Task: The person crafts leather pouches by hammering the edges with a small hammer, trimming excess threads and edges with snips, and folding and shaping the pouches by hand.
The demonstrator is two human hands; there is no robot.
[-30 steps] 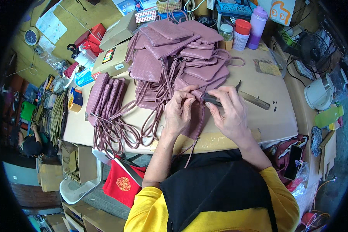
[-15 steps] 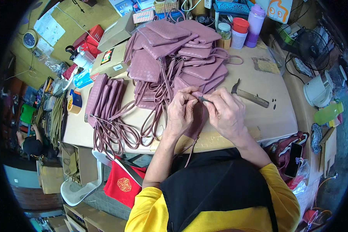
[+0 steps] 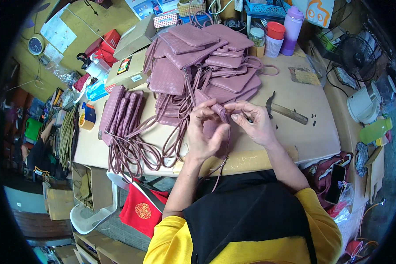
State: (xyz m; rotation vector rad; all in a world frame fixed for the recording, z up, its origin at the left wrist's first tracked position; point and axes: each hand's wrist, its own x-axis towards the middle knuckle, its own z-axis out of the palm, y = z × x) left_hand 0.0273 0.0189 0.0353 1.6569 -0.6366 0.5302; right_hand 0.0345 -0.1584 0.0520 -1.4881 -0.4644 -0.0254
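Both closed: left grip (image 3: 205, 138) on pouch (image 3: 220, 111), right grip (image 3: 257, 124) on half-hidden dark object (image 3: 249, 118)

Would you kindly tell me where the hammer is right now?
The hammer lies on the table in the head view, just right of the right hand.

Table (image 3: 312, 143) | mauve pouch pile (image 3: 167, 81), centre | pouch row (image 3: 124, 108), left | hammer (image 3: 290, 113), right | tape roll (image 3: 87, 116)
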